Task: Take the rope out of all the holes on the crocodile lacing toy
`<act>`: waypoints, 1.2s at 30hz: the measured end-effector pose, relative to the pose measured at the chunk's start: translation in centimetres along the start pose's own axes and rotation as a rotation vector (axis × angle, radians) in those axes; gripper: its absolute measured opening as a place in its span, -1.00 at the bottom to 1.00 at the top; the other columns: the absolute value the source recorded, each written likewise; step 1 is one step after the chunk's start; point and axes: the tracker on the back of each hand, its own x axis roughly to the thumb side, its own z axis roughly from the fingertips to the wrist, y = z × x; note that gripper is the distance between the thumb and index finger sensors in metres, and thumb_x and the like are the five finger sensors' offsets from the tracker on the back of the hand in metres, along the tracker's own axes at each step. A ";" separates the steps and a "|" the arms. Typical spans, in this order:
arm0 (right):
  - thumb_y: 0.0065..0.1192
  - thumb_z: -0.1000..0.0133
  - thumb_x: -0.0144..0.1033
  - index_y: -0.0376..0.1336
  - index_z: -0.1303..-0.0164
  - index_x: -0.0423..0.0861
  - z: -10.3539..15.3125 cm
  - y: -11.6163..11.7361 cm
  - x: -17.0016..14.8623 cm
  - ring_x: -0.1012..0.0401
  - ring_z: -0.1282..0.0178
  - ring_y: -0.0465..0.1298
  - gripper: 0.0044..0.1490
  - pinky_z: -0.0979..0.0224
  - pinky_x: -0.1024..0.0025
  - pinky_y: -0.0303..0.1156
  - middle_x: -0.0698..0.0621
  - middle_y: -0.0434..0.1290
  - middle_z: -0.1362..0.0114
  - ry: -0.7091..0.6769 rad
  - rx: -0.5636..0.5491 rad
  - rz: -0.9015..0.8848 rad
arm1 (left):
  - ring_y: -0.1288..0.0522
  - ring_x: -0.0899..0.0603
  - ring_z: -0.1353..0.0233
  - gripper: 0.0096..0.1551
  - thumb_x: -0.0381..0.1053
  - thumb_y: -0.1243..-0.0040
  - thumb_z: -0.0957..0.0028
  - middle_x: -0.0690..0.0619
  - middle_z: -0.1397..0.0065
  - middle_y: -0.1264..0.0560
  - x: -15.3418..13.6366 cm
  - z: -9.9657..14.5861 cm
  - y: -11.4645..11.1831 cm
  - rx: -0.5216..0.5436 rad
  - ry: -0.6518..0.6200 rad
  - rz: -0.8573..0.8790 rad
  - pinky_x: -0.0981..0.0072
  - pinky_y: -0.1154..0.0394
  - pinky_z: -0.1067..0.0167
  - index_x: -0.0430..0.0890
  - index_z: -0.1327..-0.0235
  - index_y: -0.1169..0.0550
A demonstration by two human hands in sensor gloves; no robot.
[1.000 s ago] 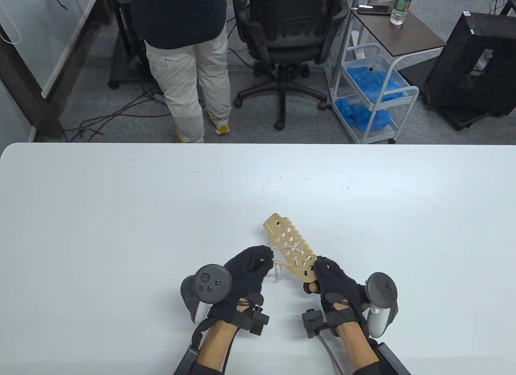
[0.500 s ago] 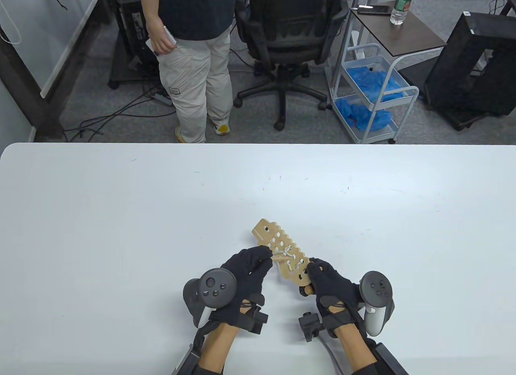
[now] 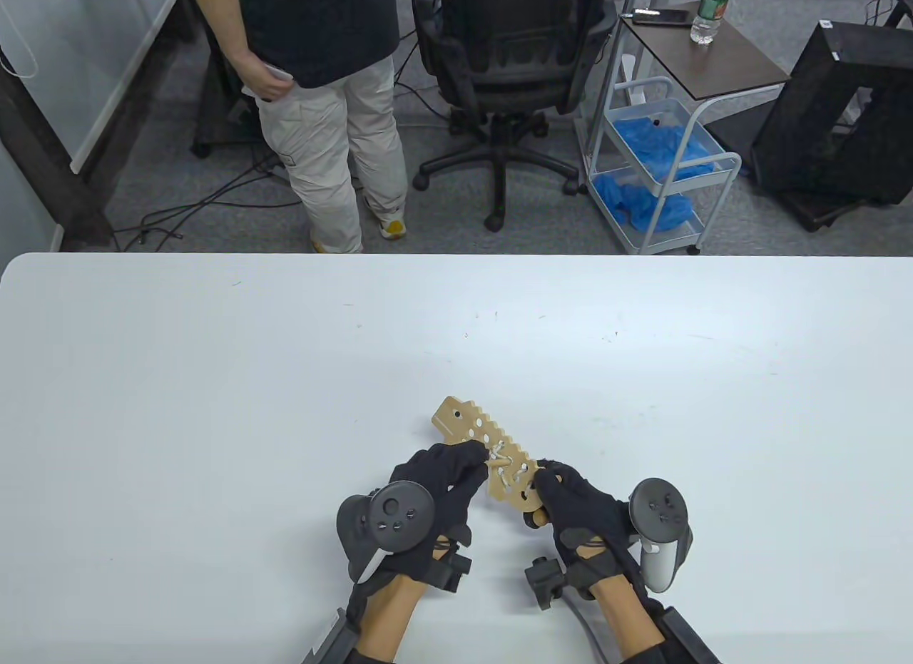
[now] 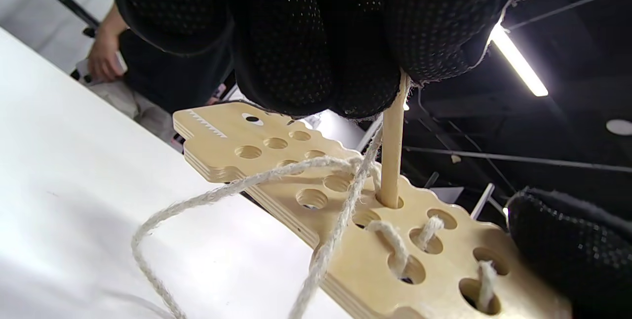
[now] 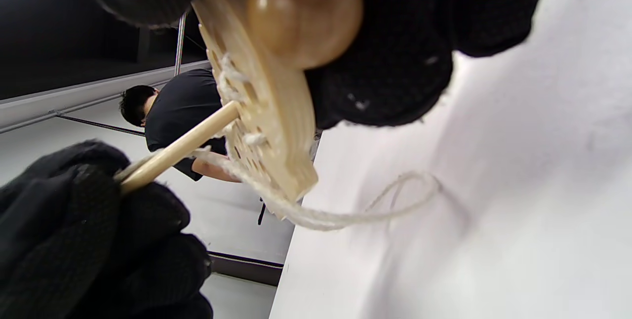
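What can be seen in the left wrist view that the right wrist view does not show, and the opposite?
Only the left wrist view shows the flat wooden crocodile board's eye, printed teeth and open holes, with the thin wooden needle stick entering one hole. Only the right wrist view shows a round wooden bead against the right hand. Both show the white twisted rope and the left hand pinching the stick.

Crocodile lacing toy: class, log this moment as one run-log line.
left hand: pinches wooden needle in board hole | right hand: grips crocodile board | rope: partly laced
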 end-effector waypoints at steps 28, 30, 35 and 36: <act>0.20 -0.05 -0.04 0.43 -0.01 -0.32 -0.3 -0.1 1.9 0.03 0.37 0.67 -0.36 -0.01 -0.12 0.53 -0.25 0.66 0.15 -0.025 0.261 -0.593 | -0.61 -0.08 -0.20 -0.48 0.17 -0.19 -0.07 0.06 -0.28 -0.64 -5.7 -0.9 -0.3 -0.088 0.213 0.511 -0.13 -0.52 -0.20 0.23 -0.33 -0.59; 0.20 -0.05 -0.03 0.44 0.00 -0.32 -0.3 0.2 1.9 0.04 0.38 0.67 -0.36 0.00 -0.12 0.54 -0.25 0.66 0.16 -0.025 0.299 -0.627 | -0.56 -0.10 -0.33 -0.45 0.19 -0.20 -0.05 0.06 -0.39 -0.59 -5.3 -1.1 -1.0 -0.204 0.150 0.596 -0.19 -0.47 -0.27 0.26 -0.37 -0.57; 0.20 -0.05 -0.03 0.44 0.00 -0.33 -0.2 0.7 2.0 0.05 0.39 0.67 -0.35 0.01 -0.11 0.54 -0.24 0.67 0.17 -0.026 0.350 -0.627 | -0.27 -0.22 -0.65 -0.25 0.07 -0.33 -0.03 0.04 -0.69 -0.35 -3.2 -1.3 -2.6 -0.497 -0.008 0.894 -0.39 -0.27 -0.43 0.25 -0.57 -0.40; 0.20 -0.05 -0.03 0.44 0.00 -0.33 -0.2 0.8 1.9 0.05 0.39 0.67 -0.35 0.01 -0.12 0.54 -0.24 0.67 0.18 -0.027 0.356 -0.624 | -0.26 -0.22 -0.66 -0.23 0.07 -0.34 -0.03 0.05 -0.71 -0.34 -2.9 -1.3 -2.7 -0.518 -0.030 0.886 -0.40 -0.27 -0.43 0.26 -0.58 -0.39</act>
